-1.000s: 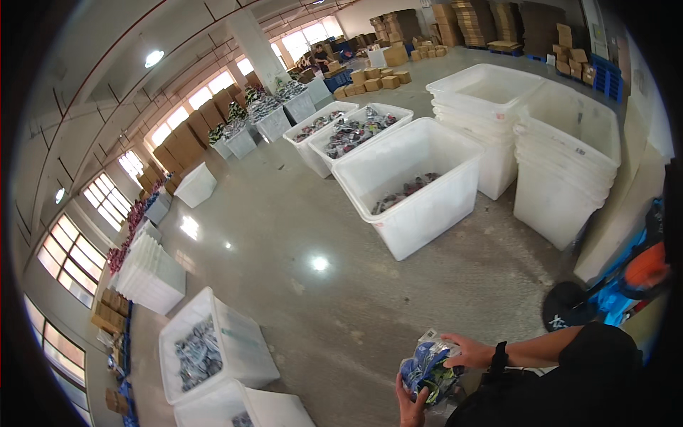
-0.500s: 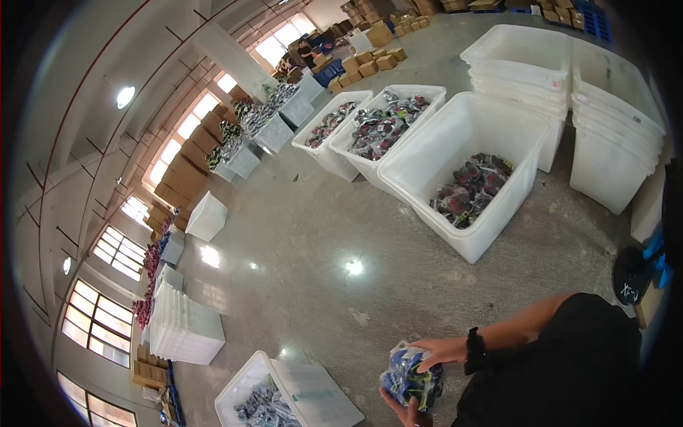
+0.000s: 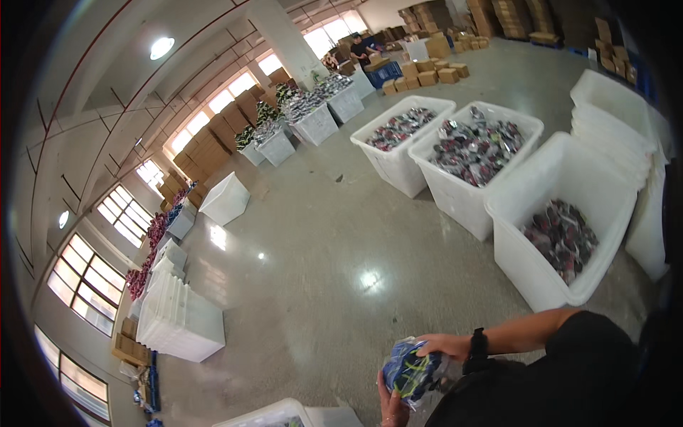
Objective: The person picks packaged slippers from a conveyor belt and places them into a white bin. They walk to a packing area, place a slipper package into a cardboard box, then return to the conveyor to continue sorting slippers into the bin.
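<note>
A clear plastic bag (image 3: 411, 371) packed with something blue and black, streaked with yellow-green lines, is held low in front of me. What exactly lies inside cannot be made out; it looks like footwear. My right hand (image 3: 442, 346), with a black watch on its wrist, is closed over the bag's upper right side. From the lower left my left hand (image 3: 391, 407) grips the bag's edge, its palm and part of its fingers hidden. At the bottom edge, left of my hands, the rim of a white bin (image 3: 274, 410) shows, its contents mostly cut off.
On the right stand three large white tubs, the nearest (image 3: 512, 245) partly filled with dark and red bagged goods. Nested tubs (image 3: 615, 128) rise behind it. Stacked white bins (image 3: 181, 320) stand left. Cardboard boxes (image 3: 427, 77) and a person (image 3: 361, 51) are far back.
My view has swung, so the tubs sit farther right and lower, and the near bin has mostly dropped out of sight. The bag has turned in my hands, showing more yellow-green lines.
</note>
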### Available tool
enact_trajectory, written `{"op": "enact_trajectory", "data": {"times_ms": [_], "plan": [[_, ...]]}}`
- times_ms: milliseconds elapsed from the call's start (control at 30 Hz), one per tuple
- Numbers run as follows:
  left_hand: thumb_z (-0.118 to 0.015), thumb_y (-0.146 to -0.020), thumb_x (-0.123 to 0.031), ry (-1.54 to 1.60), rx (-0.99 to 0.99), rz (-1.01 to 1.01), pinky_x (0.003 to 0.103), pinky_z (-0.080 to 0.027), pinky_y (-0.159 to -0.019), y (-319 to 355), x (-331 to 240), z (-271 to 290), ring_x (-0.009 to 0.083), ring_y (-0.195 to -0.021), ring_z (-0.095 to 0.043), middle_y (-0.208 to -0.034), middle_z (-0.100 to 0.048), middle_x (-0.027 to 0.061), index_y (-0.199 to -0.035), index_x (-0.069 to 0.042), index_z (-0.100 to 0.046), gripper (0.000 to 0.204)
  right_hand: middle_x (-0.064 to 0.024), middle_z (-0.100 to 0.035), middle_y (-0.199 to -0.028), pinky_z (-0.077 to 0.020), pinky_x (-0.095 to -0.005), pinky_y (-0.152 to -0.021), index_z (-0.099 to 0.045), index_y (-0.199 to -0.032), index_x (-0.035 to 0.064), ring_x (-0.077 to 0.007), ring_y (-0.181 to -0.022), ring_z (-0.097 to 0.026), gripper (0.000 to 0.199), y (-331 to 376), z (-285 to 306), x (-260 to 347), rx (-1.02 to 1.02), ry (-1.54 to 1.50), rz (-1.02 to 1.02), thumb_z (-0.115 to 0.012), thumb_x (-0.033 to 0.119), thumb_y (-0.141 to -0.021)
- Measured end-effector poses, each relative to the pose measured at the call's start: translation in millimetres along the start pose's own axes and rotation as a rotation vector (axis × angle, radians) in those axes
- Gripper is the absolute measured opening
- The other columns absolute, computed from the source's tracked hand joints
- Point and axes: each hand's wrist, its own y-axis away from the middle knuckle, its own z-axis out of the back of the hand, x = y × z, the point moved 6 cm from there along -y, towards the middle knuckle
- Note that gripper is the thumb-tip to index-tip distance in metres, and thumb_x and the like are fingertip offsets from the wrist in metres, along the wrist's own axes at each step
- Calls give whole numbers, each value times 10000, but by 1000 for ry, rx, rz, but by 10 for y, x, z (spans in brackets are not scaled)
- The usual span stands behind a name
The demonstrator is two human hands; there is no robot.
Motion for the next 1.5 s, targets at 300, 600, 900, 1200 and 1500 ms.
{"op": "enact_trajectory", "data": {"times_ms": [300, 600, 900, 1200, 1500], "plan": [[-599, -962, -218, -488, 246, 140, 345, -547, -797, -3429, -1620, 614, 251, -1050, -633, -1301, -570, 170, -1426, -61, -437, 516, -146, -583, -1232, -525, -398, -922, -423, -1356, 18, -237, -1080, -614, 580, -1155, 1873, 2052, -414, -209, 570, -642, 234, -865], [-707, -875, -290, -681, -541, 397, 407, -540, -815, -5605, -2195, 2825, 251, -1016, -626, -1206, -620, 117, -1402, -79, -461, 618, -160, -564, -1260, -536, -396, -899, -345, -1424, 5, -241, -1100, -607, 667, -2877, 2944, 4495, -624, -33, 518, -645, 242, -877], [-683, -887, -307, -453, -529, 453, 407, -538, -820, -8436, -2783, 2806, 255, -1035, -623, -1218, -617, 118, -1401, -82, -458, 604, -123, -558, -1297, -455, -362, -1011, -387, -1409, 2, -211, -1158, -574, 620, -5222, 3807, 6659, -501, 19, 467, -626, 259, -898], [-659, -898, -324, -480, -435, 447, 407, -536, -825, -11617, -4166, 2215, 260, -1054, -619, -1230, -614, 118, -1400, -85, -456, 591, -131, -599, -1220, -563, -381, -867, -423, -1362, 35, -208, -1038, -647, 535, -6445, 5082, 8683, -713, -159, 492, -611, 222, -897], [-635, -910, -342, -543, -388, 416, 407, -534, -831, -14746, -5297, 1466, 264, -1073, -615, -1241, -612, 119, -1398, -88, -453, 579, -95, -626, -1148, -577, -376, -838, -463, -1309, 45, -195, -988, -662, 467, -7280, 6906, 10380, -793, -374, 835, -586, 169, -875]]}}
